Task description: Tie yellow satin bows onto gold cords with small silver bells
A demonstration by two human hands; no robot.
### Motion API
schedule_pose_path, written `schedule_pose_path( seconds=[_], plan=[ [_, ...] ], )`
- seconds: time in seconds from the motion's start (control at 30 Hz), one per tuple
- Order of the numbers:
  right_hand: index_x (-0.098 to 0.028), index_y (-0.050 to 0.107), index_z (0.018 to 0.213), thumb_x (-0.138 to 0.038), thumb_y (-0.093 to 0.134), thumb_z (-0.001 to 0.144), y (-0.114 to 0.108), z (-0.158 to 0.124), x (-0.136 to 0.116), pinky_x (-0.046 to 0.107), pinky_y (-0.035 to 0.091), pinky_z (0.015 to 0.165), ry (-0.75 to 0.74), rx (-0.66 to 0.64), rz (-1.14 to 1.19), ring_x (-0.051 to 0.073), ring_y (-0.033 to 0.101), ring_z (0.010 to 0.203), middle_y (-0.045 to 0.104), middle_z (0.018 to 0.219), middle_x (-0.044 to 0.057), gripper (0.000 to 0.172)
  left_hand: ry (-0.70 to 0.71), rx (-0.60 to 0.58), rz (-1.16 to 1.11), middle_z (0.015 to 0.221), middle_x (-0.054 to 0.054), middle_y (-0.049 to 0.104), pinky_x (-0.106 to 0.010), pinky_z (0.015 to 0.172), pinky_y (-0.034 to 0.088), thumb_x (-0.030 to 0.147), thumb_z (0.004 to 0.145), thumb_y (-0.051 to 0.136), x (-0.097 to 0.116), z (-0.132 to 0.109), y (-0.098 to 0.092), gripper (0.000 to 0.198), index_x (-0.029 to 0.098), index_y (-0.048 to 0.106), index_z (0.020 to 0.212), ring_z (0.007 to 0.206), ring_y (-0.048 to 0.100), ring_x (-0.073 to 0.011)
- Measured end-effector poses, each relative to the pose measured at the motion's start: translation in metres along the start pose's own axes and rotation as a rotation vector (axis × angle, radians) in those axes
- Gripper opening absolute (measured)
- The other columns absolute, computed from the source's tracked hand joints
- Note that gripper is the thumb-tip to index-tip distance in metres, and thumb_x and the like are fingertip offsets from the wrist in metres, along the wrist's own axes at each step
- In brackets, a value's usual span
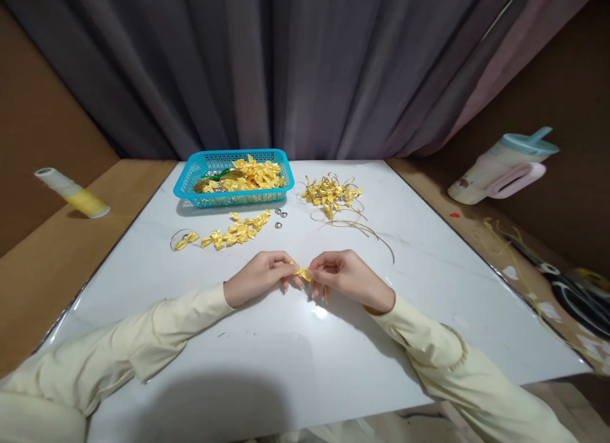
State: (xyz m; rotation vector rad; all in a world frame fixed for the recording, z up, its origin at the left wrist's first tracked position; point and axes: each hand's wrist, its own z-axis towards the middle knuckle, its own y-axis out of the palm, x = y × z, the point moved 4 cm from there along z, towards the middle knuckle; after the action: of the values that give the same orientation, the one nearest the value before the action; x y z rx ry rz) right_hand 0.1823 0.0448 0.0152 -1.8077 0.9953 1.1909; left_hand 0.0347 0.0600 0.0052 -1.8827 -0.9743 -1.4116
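Observation:
A small yellow ribbon bow (304,274) is pinched between both hands, just above the white tabletop. My left hand (264,271) grips its left end with thumb and fingertips. On the other side, my right hand (347,274) closes on the right end, and a thin yellowish strand hangs below its fingers. Ahead lies a row of loose yellow bows (238,232), with a few silvery gems (279,225) beside it. To the left of that row is one bow with a wire loop (185,240). A pile of bows on gold cords (331,194) rests farther right.
A blue plastic basket (223,199) filled with bows, gold cord and green strands stands at the back. On the left side lies a yellow ribbon roll (71,192). A lidded tumbler (500,166) and black-handled scissors (562,284) are on the right. A grey curtain (286,68) hangs behind.

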Motion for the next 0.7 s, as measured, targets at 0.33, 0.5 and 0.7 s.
schedule_pose_path(
  seconds=[0.33, 0.5, 0.7],
  plan=[
    [-0.015, 0.059, 0.072, -0.035, 0.071, 0.065, -0.003, 0.0, -0.002, 0.024, 0.048, 0.054, -0.045, 0.001, 0.102, 0.012, 0.059, 0.051, 0.066, 0.057, 0.001, 0.024, 0.007, -0.097, -0.032, 0.056, -0.004, 0.062, -0.018, 0.039, 0.026, 0.045, 0.081, 0.053, -0.008, 0.001, 0.002, 0.036, 0.01, 0.055, 0.072, 0.04, 0.047, -0.0067],
    [-0.014, 0.059, 0.073, -0.035, 0.073, 0.063, -0.005, -0.002, -0.007, 0.024, 0.049, 0.054, -0.044, 0.061, 0.201, 0.01, 0.059, 0.051, 0.065, 0.058, 0.001, 0.027, -0.013, -0.093, -0.116, 0.052, -0.003, 0.061, -0.017, 0.036, 0.026, 0.043, 0.079, 0.056, -0.01, 0.002, 0.001, 0.034, 0.01, 0.056, 0.071, 0.037, 0.043, -0.0053],
    [-0.013, 0.059, 0.069, -0.025, 0.073, 0.062, -0.007, -0.004, -0.01, 0.023, 0.047, 0.05, 0.0, 0.05, 0.246, 0.01, 0.058, 0.047, 0.063, 0.053, 0.0, 0.019, -0.041, -0.127, -0.091, 0.045, -0.001, 0.058, -0.018, 0.036, 0.025, 0.042, 0.079, 0.056, -0.011, -0.001, 0.005, 0.033, 0.011, 0.054, 0.066, 0.033, 0.036, -0.0038]
  ],
)
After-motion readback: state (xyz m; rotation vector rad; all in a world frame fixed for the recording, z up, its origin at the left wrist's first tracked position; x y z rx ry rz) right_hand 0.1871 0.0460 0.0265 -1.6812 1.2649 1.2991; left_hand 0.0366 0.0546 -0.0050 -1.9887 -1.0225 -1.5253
